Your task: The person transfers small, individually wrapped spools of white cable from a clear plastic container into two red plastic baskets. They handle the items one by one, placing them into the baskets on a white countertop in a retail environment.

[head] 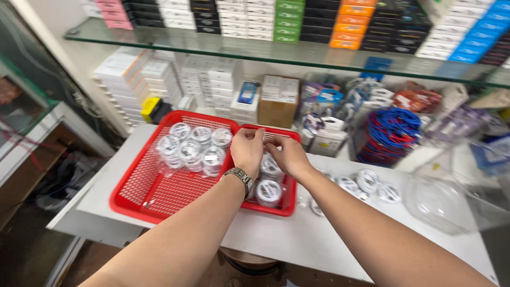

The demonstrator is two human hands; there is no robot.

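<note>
While both hands meet over the trays, the work looks like sorting bagged cable coils, and it would go best if each coil is pinched by its bag edge rather than squeezed flat. At the left, the big tray (139, 183) holds a cluster of coils (194, 149) toward its 1 o'clock corner, the rest of its mesh bare. The left hand (246, 151), a watch (239, 177) on its wrist, is curled with fingertips up at the seam between the trays; it seems to pinch something small, though I cannot tell what. The small tray (289, 204) sits touching the big one, with a coil (269, 192) near its 6 o'clock rim. The right hand (287, 155) is half closed, fingers bent over that tray's coils, palm down. Both forearms reach straight forward, nearly parallel. More loose coils (366, 182) lie on the table (287, 239) at 3 o'clock.
</note>
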